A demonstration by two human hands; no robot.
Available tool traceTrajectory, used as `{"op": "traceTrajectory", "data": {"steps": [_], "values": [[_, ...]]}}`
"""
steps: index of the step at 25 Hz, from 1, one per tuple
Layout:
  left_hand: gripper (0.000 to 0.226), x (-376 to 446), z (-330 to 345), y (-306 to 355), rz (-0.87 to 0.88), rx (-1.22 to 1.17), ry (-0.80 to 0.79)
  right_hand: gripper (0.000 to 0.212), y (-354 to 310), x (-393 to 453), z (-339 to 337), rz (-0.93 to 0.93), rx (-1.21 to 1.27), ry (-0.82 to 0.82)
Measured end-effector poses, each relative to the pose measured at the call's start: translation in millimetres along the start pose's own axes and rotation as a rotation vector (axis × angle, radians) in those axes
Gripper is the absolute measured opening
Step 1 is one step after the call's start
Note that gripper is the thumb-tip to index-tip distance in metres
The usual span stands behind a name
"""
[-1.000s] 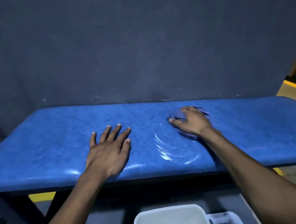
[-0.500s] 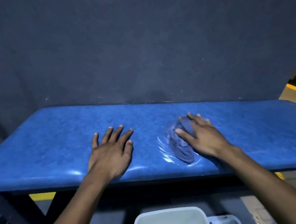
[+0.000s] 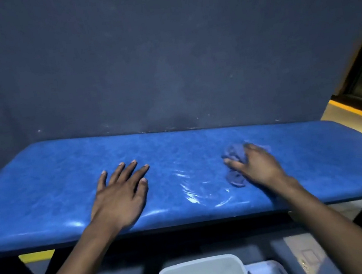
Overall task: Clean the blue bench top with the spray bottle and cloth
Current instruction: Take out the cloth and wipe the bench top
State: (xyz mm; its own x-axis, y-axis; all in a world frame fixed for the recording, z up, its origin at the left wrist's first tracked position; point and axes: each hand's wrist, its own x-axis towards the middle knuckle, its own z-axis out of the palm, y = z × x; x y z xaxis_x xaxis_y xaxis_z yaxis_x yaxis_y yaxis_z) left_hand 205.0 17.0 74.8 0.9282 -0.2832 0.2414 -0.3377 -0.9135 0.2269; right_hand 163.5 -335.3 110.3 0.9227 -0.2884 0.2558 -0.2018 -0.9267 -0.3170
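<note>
The right hand (image 3: 257, 168) is on the move, sliding out toward 3 o'clock along the blue bench top (image 3: 44, 191), carrying the cloth (image 3: 235, 164) with it. Half a second back the cloth lay stretched in a long fold under the fingers, nearer the front edge; now it is bunched up in two lumps, one by the fingertips at 12 o'clock of the hand, one by the thumb at 9. The wet streaks (image 3: 196, 192) now sit clear of hand and cloth, off at 9 o'clock of them, and spread wider toward the front edge than a second ago.
</note>
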Motion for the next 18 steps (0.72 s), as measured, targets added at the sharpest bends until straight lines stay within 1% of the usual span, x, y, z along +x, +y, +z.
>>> {"op": "traceTrajectory", "data": {"steps": [2, 3, 4, 6, 9, 10, 11, 12, 14, 16, 17, 18], "values": [[0.067, 0.3, 1.6, 2.4, -0.014, 0.023, 0.003, 0.066, 46.2, -11.6, -29.0, 0.041, 0.056, 0.040], [0.067, 0.7, 2.1, 3.4, -0.018, 0.029, 0.004, 0.063, 48.6, -18.3, -34.9, 0.028, 0.094, 0.051], [0.067, 0.7, 2.3, 5.5, -0.019, 0.027, 0.002, 0.062, 36.9, -22.3, -36.6, 0.018, 0.107, 0.049], [0.067, -0.3, 0.1, 8.4, -0.019, 0.025, 0.000, 0.062, -14.3, -14.9, -14.1, -0.005, 0.143, 0.058], [0.069, -1.7, -3.0, 7.1, -0.014, 0.040, -0.005, 0.063, -110.7, -6.1, 42.0, -0.170, 0.107, 0.040], [0.070, -1.8, -3.2, 6.1, -0.006, 0.043, -0.003, 0.060, -127.6, -6.6, 50.1, -0.203, 0.079, 0.024], [0.070, -1.6, -2.7, 5.1, 0.004, 0.040, 0.002, 0.056, -128.2, -5.5, 51.0, -0.214, 0.058, 0.008], [0.071, -1.5, -2.6, 4.0, 0.010, 0.036, 0.002, 0.054, -115.9, -7.5, 44.9, -0.214, 0.049, -0.006], [0.070, -0.4, -1.5, 1.4, 0.006, 0.021, -0.008, 0.051, -59.6, -10.0, 28.4, -0.159, 0.024, -0.006], [0.068, 0.5, 0.4, 2.5, -0.002, 0.019, -0.017, 0.050, 1.8, -5.5, 5.7, 0.015, -0.023, 0.047], [0.067, 0.2, 1.0, 3.9, -0.005, 0.019, -0.007, 0.051, 23.4, 2.3, -2.4, 0.119, -0.051, 0.079], [0.066, -0.2, 0.9, 4.4, -0.008, 0.017, 0.005, 0.051, 29.3, 13.4, -6.0, 0.213, -0.059, 0.099]]}}
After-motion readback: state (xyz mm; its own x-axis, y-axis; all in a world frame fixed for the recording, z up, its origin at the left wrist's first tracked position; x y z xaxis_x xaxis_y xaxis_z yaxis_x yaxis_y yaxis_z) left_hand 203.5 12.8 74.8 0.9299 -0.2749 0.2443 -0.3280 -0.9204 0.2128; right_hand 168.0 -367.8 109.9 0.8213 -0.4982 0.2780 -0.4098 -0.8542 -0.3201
